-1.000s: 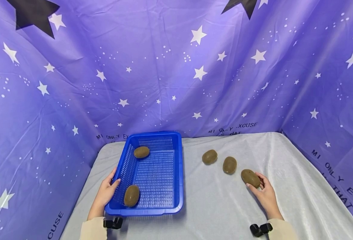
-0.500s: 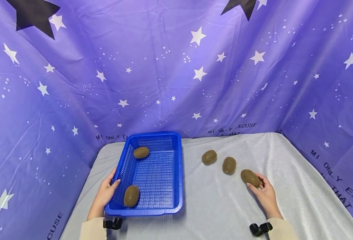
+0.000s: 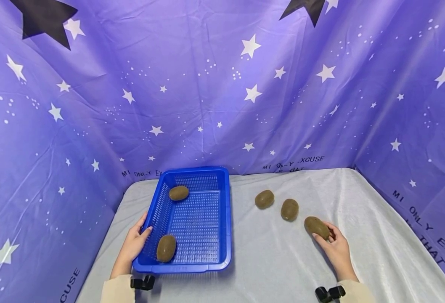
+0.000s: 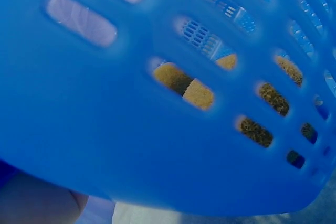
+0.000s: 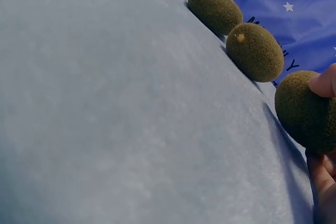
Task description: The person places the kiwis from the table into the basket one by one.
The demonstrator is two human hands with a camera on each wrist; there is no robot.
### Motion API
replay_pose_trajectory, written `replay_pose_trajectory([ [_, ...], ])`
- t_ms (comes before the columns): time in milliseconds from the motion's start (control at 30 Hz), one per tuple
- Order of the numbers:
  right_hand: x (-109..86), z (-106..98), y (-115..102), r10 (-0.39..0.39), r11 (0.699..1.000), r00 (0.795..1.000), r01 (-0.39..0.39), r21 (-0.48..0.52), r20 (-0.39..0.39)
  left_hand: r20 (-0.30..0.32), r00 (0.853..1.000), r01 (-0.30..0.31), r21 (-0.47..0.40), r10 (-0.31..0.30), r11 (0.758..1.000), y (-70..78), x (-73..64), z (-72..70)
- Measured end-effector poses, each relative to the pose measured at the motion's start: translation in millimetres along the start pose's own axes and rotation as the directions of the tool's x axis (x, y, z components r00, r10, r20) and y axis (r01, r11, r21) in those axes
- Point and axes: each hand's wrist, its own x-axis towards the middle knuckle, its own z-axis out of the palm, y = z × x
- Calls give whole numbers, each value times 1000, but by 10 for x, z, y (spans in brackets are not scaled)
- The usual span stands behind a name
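Observation:
My left hand (image 3: 133,242) grips the left rim of a blue perforated plastic basket (image 3: 228,227), thumb over the edge. Inside the basket lie two brown kiwis, one kiwi (image 3: 178,193) towards the far end and another kiwi (image 3: 166,248) in the near left corner. The left wrist view is filled by the basket's slotted wall (image 4: 105,129), with brown kiwi skin showing through the slots. On the right, my right hand (image 3: 336,248) holds a kiwi (image 5: 304,111) between thumb and fingers. Whether that kiwi touches the cloth I cannot tell.
Two more kiwis rest on the pale grey cloth (image 3: 268,248) between basket and right hand: a middle kiwi (image 3: 290,209) and a farther kiwi (image 3: 264,199). A purple star-printed curtain (image 3: 207,84) stands behind the table and along both sides.
My right hand and its kiwi have shifted very slightly towards me and to the right. My left hand, the basket and the other kiwis stay in place.

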Motion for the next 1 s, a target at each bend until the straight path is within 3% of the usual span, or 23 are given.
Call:
replay_pose_trajectory([
  [567,-75,97,-169,-82,997,994,82,6,77,0,1000,-3,2,3,1000,-10,4,-2],
  [1000,-130,242,-323,-145,988,982,136,80,123,-2,1000,-5,-4,5,1000,-4,-2,-3],
])
